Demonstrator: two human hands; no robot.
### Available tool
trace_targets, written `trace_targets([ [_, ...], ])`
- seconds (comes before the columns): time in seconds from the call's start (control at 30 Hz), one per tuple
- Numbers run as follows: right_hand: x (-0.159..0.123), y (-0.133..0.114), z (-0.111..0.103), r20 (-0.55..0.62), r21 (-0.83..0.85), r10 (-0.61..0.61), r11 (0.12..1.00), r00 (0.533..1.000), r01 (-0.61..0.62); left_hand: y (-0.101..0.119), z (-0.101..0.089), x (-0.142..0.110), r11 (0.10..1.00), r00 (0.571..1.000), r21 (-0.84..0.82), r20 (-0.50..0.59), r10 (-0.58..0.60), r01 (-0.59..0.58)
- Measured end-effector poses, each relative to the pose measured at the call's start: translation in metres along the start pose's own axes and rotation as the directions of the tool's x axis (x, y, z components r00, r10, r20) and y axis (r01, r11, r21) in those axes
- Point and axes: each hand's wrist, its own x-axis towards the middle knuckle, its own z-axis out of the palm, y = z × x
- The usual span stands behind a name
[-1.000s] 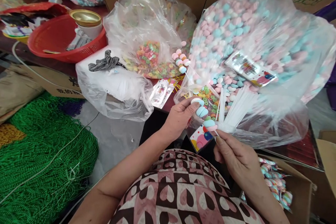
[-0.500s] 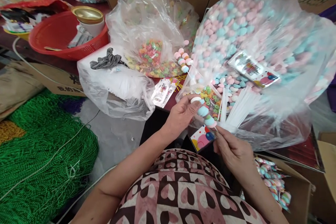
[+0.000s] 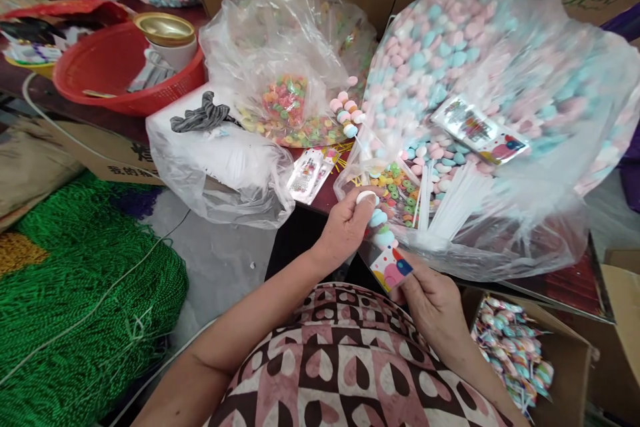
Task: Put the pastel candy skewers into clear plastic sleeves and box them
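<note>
My left hand [image 3: 344, 232] pinches the top of a marshmallow skewer [image 3: 383, 237], its white end piece between thumb and fingers. Pale blue, pink and green pieces run down from there towards my other hand. A small plastic packet [image 3: 393, 268] printed with coloured balloon-like circles is at the skewer's lower end, gripped in my right hand [image 3: 431, 300]. Part of the packet overlaps the skewer; whether the candy is inside or behind it, I cannot tell. The stick's lower end is hidden. Just beyond my left hand lie ring-shaped gummies [image 3: 400, 190] in an open bag.
White sticks [image 3: 457, 203] lie before a big bag of marshmallows [image 3: 430, 47], with packets [image 3: 480, 130] on top. Finished skewers [image 3: 350, 113] rest near the gummy bag [image 3: 285, 33]. A carton [image 3: 565, 373] at lower right holds wrapped candies [image 3: 515, 347]. A red basket [image 3: 115, 73] stands left.
My right hand has moved slightly down and left. The printed packet, earlier below the skewer, now overlaps its lower end. My left hand has shifted a little left with the skewer.
</note>
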Motion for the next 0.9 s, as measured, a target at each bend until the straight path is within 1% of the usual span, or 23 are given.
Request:
trace_targets([
  [0.13,0.0,-0.001,0.009,0.097,0.103,0.04,0.993,0.994,-0.051,0.002,0.001,-0.002,1.0,1.0,-0.006,0.018,-0.018,0.018],
  [0.2,0.001,0.002,0.013,0.129,0.146,0.063,0.986,0.99,-0.082,0.006,-0.001,-0.003,1.0,1.0,-0.026,0.028,-0.002,0.003],
  [0.23,0.002,0.004,0.013,0.122,0.164,0.072,0.982,0.99,-0.092,0.008,-0.003,-0.004,0.999,0.999,-0.045,0.039,0.02,-0.018],
  [0.33,0.004,0.011,0.013,0.043,0.191,0.09,0.977,0.995,-0.096,0.014,-0.007,-0.007,0.991,0.991,-0.105,0.09,0.096,-0.086],
  [0.4,0.005,0.014,0.012,0.008,0.201,0.113,0.973,0.994,-0.113,0.017,-0.009,-0.009,0.989,0.986,-0.109,0.12,0.114,-0.101],
  [0.5,0.004,0.015,0.013,0.011,0.235,0.143,0.962,0.99,-0.141,0.018,-0.008,-0.011,0.994,0.985,-0.053,0.137,0.103,-0.096],
  [0.6,0.004,0.017,0.017,0.037,0.289,0.171,0.941,0.985,-0.174,0.017,-0.007,-0.01,0.997,0.987,0.011,0.141,0.07,-0.072],
  [0.67,0.005,0.019,0.018,0.058,0.347,0.212,0.912,0.976,-0.219,0.015,-0.008,-0.009,0.998,0.989,-0.005,0.135,0.057,-0.056],
  [0.73,0.009,0.02,0.016,0.061,0.429,0.24,0.87,0.969,-0.242,0.013,-0.012,-0.006,0.998,0.996,-0.042,0.074,0.054,-0.051],
  [0.8,0.014,0.018,0.013,0.035,0.526,0.238,0.822,0.971,-0.22,0.01,-0.019,-0.003,0.997,0.998,-0.054,-0.042,0.053,-0.055],
  [0.9,0.024,0.009,0.009,-0.019,0.641,0.256,0.745,0.967,-0.185,0.01,-0.033,0.002,0.997,0.973,0.016,-0.217,0.076,-0.075],
])
